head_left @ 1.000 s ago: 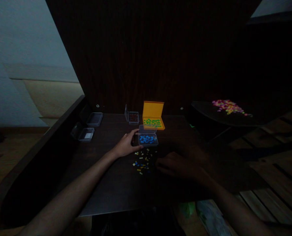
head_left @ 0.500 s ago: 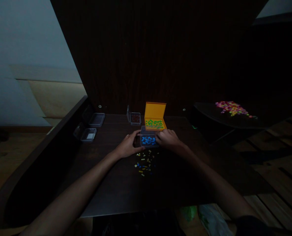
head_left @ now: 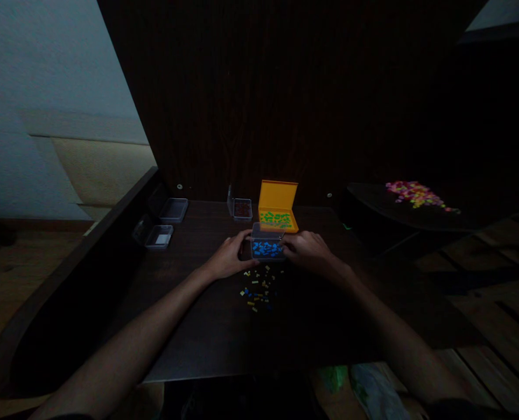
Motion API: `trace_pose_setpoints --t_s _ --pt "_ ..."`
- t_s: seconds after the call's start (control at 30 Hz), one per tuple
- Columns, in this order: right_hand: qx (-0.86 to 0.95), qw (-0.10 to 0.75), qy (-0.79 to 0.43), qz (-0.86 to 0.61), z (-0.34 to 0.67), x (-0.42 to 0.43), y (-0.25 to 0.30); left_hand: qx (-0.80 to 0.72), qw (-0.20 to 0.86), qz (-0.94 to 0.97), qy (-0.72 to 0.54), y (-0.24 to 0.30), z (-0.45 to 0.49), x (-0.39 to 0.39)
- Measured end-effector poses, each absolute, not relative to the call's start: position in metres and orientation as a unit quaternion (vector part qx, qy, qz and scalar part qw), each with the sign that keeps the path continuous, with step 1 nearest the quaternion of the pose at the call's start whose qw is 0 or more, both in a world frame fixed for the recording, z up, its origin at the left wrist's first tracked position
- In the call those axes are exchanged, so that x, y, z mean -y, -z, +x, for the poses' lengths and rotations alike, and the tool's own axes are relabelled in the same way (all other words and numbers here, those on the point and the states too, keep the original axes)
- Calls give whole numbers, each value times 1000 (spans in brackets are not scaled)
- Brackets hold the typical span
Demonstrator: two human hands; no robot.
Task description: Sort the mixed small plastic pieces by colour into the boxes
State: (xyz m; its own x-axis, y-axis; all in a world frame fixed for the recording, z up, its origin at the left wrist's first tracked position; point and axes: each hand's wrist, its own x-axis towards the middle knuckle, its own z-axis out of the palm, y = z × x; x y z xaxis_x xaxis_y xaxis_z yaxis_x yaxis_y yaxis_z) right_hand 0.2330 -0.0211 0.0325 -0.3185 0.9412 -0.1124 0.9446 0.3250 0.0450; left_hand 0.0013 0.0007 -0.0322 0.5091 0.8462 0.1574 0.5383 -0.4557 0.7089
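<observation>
A small clear plastic box [head_left: 267, 258] with its lid raised holds several blue building bricks [head_left: 266, 249]. My left hand [head_left: 230, 256] grips the box's left side, thumb at the near corner and fingers at the far one. At the box's right edge is my right hand [head_left: 309, 251], its fingers curled together; anything between the fingertips is hidden. Loose small bricks [head_left: 256, 294], mostly pale yellow with some blue, lie scattered on the dark table just in front of the box.
Behind the clear box stands an open yellow box [head_left: 278, 194] with green bricks. Left of it, an open clear box [head_left: 242, 209] holds dark reddish pieces. Two more clear boxes [head_left: 173, 210] [head_left: 158, 237] sit at the left side panel. Colourful small pieces [head_left: 417, 194] are heaped on a shelf at right.
My right hand has shifted from over the box's right part to its right edge, uncovering more blue bricks. My left hand stays at the box. The view has moved slightly.
</observation>
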Motion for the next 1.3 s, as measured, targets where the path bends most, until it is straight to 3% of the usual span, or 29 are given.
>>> trace_pose_setpoints --t_s 0.13,0.3,0.97,1.13,1.3 --pt "-872 -1 93 480 235 44 -32 -428 291 818 -251 33 2 -1" --pt "-914 20 209 348 231 65 -26 -423 291 820 -253 34 1 -2" --pt "-887 26 258 383 229 63 -15 -425 290 818 -257 36 1 -2" --pt "-884 -35 161 438 232 44 -20 -426 296 817 -254 36 1 -2" --pt "-848 -2 47 528 227 14 -27 -426 291 817 -257 36 1 -3"
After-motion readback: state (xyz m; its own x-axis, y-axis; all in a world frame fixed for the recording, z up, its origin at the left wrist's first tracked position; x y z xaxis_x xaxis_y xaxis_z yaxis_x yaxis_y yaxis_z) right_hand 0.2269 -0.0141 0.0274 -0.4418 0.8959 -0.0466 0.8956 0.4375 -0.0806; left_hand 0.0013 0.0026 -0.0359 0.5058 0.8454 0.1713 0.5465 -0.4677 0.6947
